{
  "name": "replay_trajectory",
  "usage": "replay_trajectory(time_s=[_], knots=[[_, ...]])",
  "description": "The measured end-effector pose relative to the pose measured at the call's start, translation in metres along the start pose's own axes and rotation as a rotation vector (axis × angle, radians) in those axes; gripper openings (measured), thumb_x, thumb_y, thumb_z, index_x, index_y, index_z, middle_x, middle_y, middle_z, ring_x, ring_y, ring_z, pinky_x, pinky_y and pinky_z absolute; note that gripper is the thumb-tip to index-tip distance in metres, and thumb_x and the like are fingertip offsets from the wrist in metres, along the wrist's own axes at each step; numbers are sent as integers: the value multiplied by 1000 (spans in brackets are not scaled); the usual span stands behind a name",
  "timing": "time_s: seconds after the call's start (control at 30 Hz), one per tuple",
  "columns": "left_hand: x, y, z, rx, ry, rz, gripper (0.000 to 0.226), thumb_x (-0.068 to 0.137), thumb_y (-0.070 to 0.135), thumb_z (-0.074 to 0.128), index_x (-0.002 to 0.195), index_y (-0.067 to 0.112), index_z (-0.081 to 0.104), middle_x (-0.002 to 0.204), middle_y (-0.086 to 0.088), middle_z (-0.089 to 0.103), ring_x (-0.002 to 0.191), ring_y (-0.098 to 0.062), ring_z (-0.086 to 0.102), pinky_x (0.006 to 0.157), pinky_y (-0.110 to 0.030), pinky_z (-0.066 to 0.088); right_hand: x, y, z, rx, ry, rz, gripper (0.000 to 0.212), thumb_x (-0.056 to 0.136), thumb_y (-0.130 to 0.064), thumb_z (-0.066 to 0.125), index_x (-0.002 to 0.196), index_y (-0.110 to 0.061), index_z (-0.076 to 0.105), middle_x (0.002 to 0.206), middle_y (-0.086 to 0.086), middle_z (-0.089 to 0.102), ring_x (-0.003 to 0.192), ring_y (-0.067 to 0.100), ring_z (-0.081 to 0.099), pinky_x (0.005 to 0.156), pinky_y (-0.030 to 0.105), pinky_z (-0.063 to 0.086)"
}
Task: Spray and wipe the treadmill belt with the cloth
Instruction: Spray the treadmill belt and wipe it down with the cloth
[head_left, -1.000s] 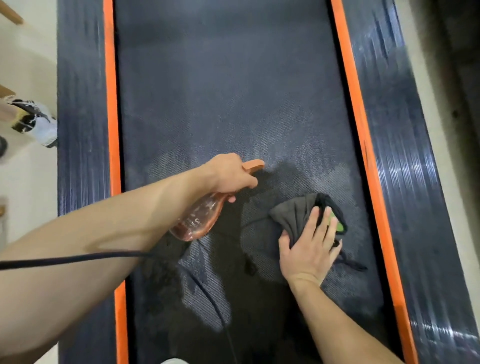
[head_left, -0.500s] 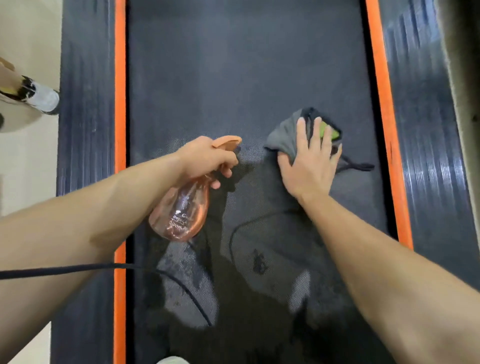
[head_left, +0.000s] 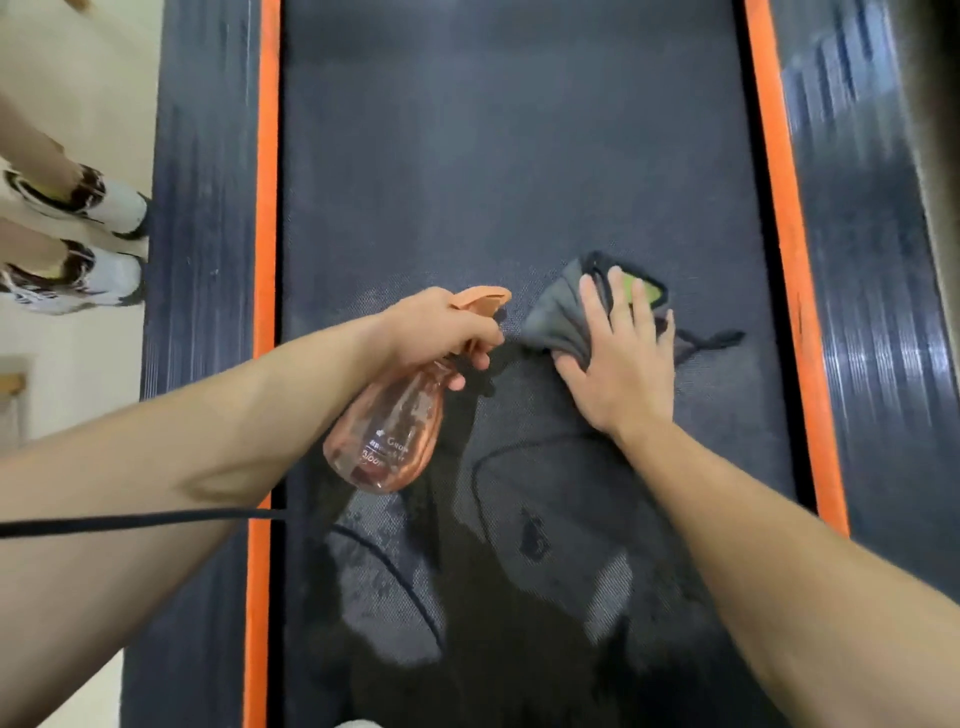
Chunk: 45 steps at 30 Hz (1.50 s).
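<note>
While the left hand (head_left: 441, 332) grips a translucent orange plastic spray bottle (head_left: 389, 436), the right hand's (head_left: 623, 364) straight fingers (head_left: 592, 304) press a grey cloth (head_left: 558, 319) on the dark textured treadmill belt (head_left: 493, 156).

Dim light is falling on the treadmill belt (head_left: 493, 156), pooling dark shadows across its near half. Glare and motion blur are streaking the side rail (head_left: 878, 291) right of the belt; the wide lens is splaying its orange edges (head_left: 267, 208).

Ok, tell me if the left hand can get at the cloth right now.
Likely only to touch it, not take it. The left hand grips the spray bottle, so it is full. The cloth lies just beside it on the belt, nothing between, but the right hand presses flat on it.
</note>
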<state>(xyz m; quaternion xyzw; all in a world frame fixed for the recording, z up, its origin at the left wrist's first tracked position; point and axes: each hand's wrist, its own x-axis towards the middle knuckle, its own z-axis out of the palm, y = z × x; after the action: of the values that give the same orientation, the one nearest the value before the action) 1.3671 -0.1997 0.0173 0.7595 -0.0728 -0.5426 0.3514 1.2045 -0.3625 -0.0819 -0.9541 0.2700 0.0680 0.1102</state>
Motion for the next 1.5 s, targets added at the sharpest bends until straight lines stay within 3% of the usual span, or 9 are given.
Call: replay_trajectory(time_s=[0.1, 0.23, 0.57, 0.77, 0.9, 1.03, 1.2, 1.3, 1.5], knots=[[-9, -10, 10, 77, -67, 5, 36, 94, 13, 68, 128, 5, 67, 84, -16, 67, 50, -16, 55, 43, -24, 47, -87, 5, 12, -65, -74, -56, 90, 84, -60, 47, 162, -27, 17, 171, 7, 8, 156, 30, 13, 122, 61, 16], [-19, -29, 24, 283, -72, -51, 18, 92, 24, 73, 88, 8, 69, 81, -5, 73, 45, -23, 60, 39, -16, 39, -164, 10, 25, -101, -168, -118, 90, 83, -62, 46, 162, -26, 23, 171, 6, 10, 157, 30, 13, 121, 61, 17], [-42, -33, 25, 400, -65, -63, 21, 89, 23, 71, 76, 8, 63, 57, -2, 64, 42, -21, 62, 52, -22, 50, -184, 2, 25, -110, -180, -27, 90, 87, -62, 40, 162, -27, 4, 171, 7, 4, 158, 29, 7, 121, 62, 21], [-48, -45, 11, 451, 64, -17, 21, 87, 26, 71, 73, 12, 65, 71, -4, 75, 42, -17, 66, 49, -19, 50, -226, -26, 33, -64, -207, -49, 89, 82, -60, 45, 161, -24, 23, 169, 11, 15, 155, 34, 17, 117, 65, 27], [-52, -60, 2, 514, 64, -47, 24, 84, 29, 69, 66, 14, 63, 64, -5, 74, 50, -21, 73, 57, -24, 56, -207, -19, 33, -76, -193, -137, 89, 85, -63, 41, 161, -25, 17, 170, 8, 11, 156, 33, 14, 119, 64, 23], [-55, -74, -13, 379, 135, -65, 19, 83, 25, 75, 70, 14, 66, 54, 7, 67, 44, -18, 68, 45, -19, 48, -149, -33, 25, -10, -114, -46, 90, 85, -61, 42, 163, -23, 14, 171, 8, 8, 157, 32, 11, 121, 62, 19], [-58, -84, -26, 285, 171, -40, 19, 86, 22, 72, 76, 8, 64, 72, -10, 73, 45, -19, 66, 42, -21, 46, -28, -53, 12, 63, -33, 78, 85, 92, -60, 44, 163, -26, 11, 172, 4, 6, 157, 30, 7, 122, 61, 14], [-55, -81, -34, 182, 135, -12, 27, 80, 27, 74, 85, 0, 69, 92, -17, 77, 57, -24, 69, 56, -29, 53, 32, -68, 6, 80, -31, 36, 83, 94, -60, 43, 163, -30, 9, 172, 3, 4, 157, 28, 4, 123, 61, 9], [-49, -70, -47, 12, 75, 5, 32, 74, 29, 70, 93, 3, 70, 88, -12, 72, 67, -27, 61, 59, -33, 52, -27, -70, 18, -19, -9, -217, 89, 82, -57, 47, 161, -26, 21, 170, 7, 15, 155, 32, 18, 120, 63, 17]])
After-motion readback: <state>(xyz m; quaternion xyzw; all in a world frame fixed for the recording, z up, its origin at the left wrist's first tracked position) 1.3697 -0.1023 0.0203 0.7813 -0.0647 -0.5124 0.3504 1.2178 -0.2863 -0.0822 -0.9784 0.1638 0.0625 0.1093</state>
